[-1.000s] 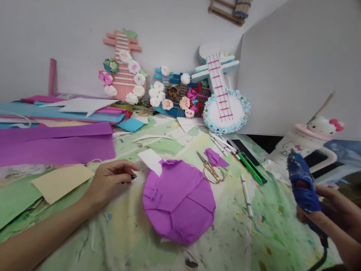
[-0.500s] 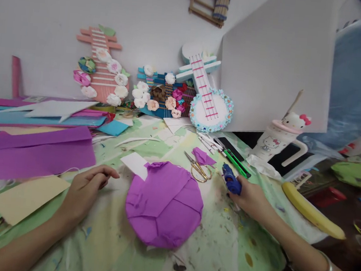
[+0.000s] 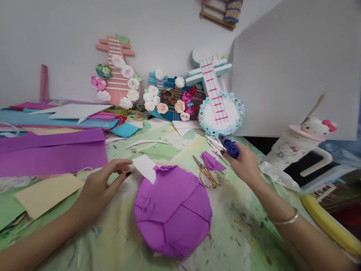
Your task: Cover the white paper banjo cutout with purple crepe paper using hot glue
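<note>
The purple disc (image 3: 175, 216), just right of the empty left hand (image 3: 98, 189) with its fingers parted, is probably light, its paper skin easily creased and best held by the rim, while beyond it the right hand (image 3: 244, 162), closed round the blue glue gun (image 3: 230, 148), reaches farther out than half a second earlier.
</note>
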The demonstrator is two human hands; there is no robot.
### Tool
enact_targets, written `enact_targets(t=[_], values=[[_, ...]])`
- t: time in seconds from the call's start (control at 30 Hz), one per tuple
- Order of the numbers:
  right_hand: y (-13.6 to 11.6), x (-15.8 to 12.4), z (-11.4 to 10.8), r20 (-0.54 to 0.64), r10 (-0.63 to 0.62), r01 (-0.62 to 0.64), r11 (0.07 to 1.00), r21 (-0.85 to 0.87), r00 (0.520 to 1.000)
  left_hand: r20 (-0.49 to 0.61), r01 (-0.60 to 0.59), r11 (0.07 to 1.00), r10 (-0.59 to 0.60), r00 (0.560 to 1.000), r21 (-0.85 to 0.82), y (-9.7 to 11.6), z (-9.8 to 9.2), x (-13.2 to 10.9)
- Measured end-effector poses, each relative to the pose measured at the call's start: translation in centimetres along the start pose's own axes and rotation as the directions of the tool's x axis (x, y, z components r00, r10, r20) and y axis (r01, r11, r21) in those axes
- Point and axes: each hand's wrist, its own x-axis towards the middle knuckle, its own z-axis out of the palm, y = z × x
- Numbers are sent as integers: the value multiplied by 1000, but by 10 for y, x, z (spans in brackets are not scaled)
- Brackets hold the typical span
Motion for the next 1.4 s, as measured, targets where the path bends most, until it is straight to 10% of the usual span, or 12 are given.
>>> enact_targets(t=[0.17, 0.4, 0.87, 1.2, 1.4], values=[[-45, -41, 13, 411, -52, -208, 800, 562, 910, 159, -402, 908, 383, 910, 115, 18, 7, 32], [-53, -66, 35, 456, -222, -42, 865, 501, 862, 416, -546, 836, 479, 773, 53, 29, 41, 70], [-47, -67, 41, 417, -238, 87, 933, 350, 877, 431, -100, 971, 188, 882, -219, 19, 55, 60], [-44, -68, 42, 419, -256, 76, 913, 401, 871, 404, -169, 960, 249, 880, -223, 21, 52, 58], [-52, -69, 33, 393, -327, 166, 905, 391, 859, 317, -446, 872, 490, 812, -203, 42, 41, 58]])
